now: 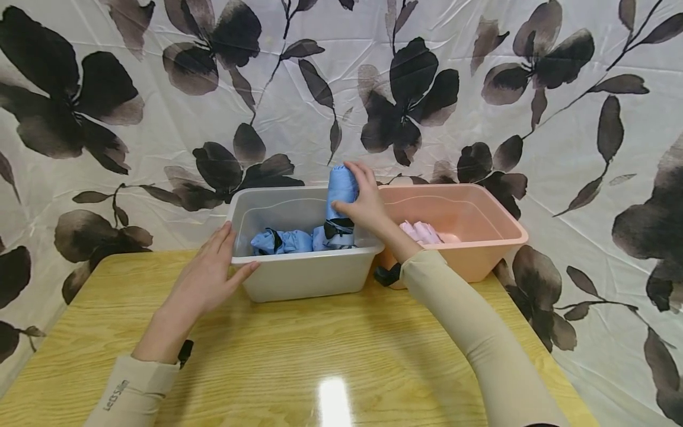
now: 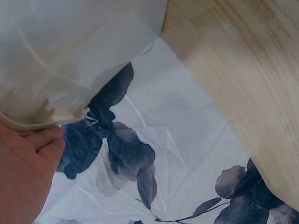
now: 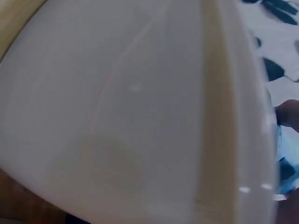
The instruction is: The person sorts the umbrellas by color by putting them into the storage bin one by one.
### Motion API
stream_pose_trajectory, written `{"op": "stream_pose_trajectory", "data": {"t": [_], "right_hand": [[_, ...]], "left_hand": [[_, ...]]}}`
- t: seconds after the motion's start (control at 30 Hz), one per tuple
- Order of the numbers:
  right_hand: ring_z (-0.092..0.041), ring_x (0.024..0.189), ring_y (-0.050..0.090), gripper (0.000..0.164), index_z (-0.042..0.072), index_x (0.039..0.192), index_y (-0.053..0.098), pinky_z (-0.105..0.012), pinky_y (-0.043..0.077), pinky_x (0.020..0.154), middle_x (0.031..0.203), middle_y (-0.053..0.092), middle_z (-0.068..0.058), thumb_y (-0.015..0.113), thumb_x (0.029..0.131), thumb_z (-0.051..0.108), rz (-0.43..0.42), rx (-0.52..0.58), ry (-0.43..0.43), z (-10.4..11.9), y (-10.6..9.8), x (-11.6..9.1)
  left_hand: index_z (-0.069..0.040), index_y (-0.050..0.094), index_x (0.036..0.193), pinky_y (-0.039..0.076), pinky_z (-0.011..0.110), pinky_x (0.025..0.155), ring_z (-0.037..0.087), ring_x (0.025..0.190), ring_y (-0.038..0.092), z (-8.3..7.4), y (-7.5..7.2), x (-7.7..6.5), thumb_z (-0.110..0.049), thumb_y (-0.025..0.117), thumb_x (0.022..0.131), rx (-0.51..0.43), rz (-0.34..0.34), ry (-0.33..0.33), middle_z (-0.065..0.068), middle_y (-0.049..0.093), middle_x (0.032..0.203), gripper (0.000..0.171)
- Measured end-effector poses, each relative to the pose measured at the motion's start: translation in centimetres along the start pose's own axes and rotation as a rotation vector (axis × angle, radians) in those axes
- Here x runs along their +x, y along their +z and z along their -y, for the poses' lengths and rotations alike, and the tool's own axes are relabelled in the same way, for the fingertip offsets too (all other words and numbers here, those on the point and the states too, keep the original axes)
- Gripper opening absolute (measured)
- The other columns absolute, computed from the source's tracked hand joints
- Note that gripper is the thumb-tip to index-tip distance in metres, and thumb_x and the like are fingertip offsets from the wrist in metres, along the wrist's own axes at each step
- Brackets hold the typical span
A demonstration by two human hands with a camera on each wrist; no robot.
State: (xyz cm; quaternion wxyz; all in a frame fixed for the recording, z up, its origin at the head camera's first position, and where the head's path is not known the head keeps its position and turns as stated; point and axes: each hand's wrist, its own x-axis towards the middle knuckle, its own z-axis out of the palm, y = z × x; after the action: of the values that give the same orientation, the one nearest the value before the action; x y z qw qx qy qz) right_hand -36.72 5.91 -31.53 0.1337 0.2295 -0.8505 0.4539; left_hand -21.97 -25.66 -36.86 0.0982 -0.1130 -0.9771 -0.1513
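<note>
My right hand (image 1: 368,198) holds a rolled blue cloth bundle (image 1: 341,188) upright at the right end of a light grey plastic bin (image 1: 306,277). Thumb and fingers pinch its upper part; a black band circles it lower down. Another blue bundle (image 1: 290,242) with a black strap lies inside the bin. With my left hand (image 1: 208,270) I grip the bin's left front corner, the thumb over the front rim and the fingers along the side. In the left wrist view, fingers (image 2: 46,137) bend against the rim. The right wrist view mostly shows the bin wall (image 3: 140,102).
To the right, touching or nearly touching the grey bin, stands a peach plastic bin (image 1: 496,240) with pink cloth (image 1: 421,232) inside. Both bins are at the far edge of a wooden table (image 1: 277,356). A floral curtain (image 1: 331,89) hangs close behind.
</note>
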Motion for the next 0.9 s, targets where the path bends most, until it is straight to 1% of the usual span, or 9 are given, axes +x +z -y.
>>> {"op": "stream_pose_trajectory", "data": {"t": [0.1, 0.2, 0.33, 0.47, 0.6, 0.77, 0.9], "right_hand": [[-0.034, 0.146, 0.038, 0.088, 0.014, 0.161, 0.037, -0.048, 0.038, 0.119, 0.165, 0.028, -0.013, 0.082, 0.086, 0.014, 0.072, -0.072, 0.069, -0.7, 0.7, 0.5], [-0.036, 0.145, 0.039, 0.088, 0.016, 0.163, 0.034, -0.050, 0.040, 0.117, 0.165, 0.026, -0.015, 0.081, 0.088, 0.014, 0.136, -0.110, 0.131, -1.5, 1.4, 1.0], [-0.038, 0.144, 0.039, 0.089, 0.014, 0.163, 0.032, -0.051, 0.040, 0.117, 0.165, 0.025, -0.019, 0.080, 0.088, 0.012, 0.218, -0.153, 0.182, -2.4, 2.4, 1.5], [-0.038, 0.146, 0.038, 0.089, 0.012, 0.162, 0.034, -0.049, 0.038, 0.119, 0.165, 0.026, -0.021, 0.080, 0.086, 0.009, 0.287, -0.193, 0.199, -2.8, 2.9, 1.8], [-0.036, 0.148, 0.036, 0.089, 0.011, 0.161, 0.038, -0.047, 0.035, 0.122, 0.164, 0.030, -0.021, 0.082, 0.084, 0.009, 0.367, -0.185, 0.213, -3.0, 3.2, 1.9], [-0.034, 0.150, 0.033, 0.087, 0.011, 0.160, 0.039, -0.045, 0.031, 0.124, 0.164, 0.032, -0.020, 0.083, 0.085, 0.011, 0.474, -0.177, 0.255, -3.1, 3.3, 2.1], [-0.035, 0.149, 0.034, 0.086, 0.011, 0.160, 0.039, -0.044, 0.030, 0.124, 0.164, 0.033, -0.021, 0.082, 0.086, 0.015, 0.545, -0.240, 0.259, -3.2, 3.6, 2.1]], "left_hand": [[0.010, 0.015, 0.162, 0.021, 0.065, 0.123, 0.049, 0.155, 0.015, -0.2, 0.0, 0.1, -0.063, 0.045, 0.105, -0.001, 0.003, 0.004, 0.029, 0.009, 0.171, 0.097], [0.010, 0.015, 0.162, 0.021, 0.065, 0.123, 0.050, 0.155, 0.015, -0.3, -0.1, 0.1, -0.063, 0.045, 0.105, -0.002, 0.008, 0.003, 0.029, 0.009, 0.171, 0.097], [0.010, 0.016, 0.162, 0.020, 0.066, 0.123, 0.049, 0.155, 0.015, -0.4, -0.1, 0.1, -0.065, 0.044, 0.105, -0.004, 0.016, -0.004, 0.028, 0.008, 0.171, 0.098], [0.010, 0.016, 0.161, 0.020, 0.066, 0.123, 0.049, 0.156, 0.015, -0.5, -0.1, 0.1, -0.065, 0.044, 0.105, -0.004, 0.020, -0.006, 0.028, 0.007, 0.171, 0.098], [0.009, 0.015, 0.162, 0.021, 0.066, 0.123, 0.049, 0.156, 0.015, -0.5, -0.1, 0.1, -0.065, 0.044, 0.105, 0.001, 0.019, -0.008, 0.028, 0.008, 0.171, 0.098], [0.009, 0.014, 0.162, 0.021, 0.066, 0.123, 0.049, 0.156, 0.015, -0.4, -0.3, 0.0, -0.065, 0.044, 0.104, 0.002, 0.022, -0.017, 0.028, 0.008, 0.171, 0.099], [0.011, 0.016, 0.161, 0.020, 0.066, 0.123, 0.049, 0.156, 0.014, -0.3, -0.3, -0.1, -0.065, 0.044, 0.104, -0.002, 0.022, -0.021, 0.028, 0.008, 0.171, 0.099]]}}
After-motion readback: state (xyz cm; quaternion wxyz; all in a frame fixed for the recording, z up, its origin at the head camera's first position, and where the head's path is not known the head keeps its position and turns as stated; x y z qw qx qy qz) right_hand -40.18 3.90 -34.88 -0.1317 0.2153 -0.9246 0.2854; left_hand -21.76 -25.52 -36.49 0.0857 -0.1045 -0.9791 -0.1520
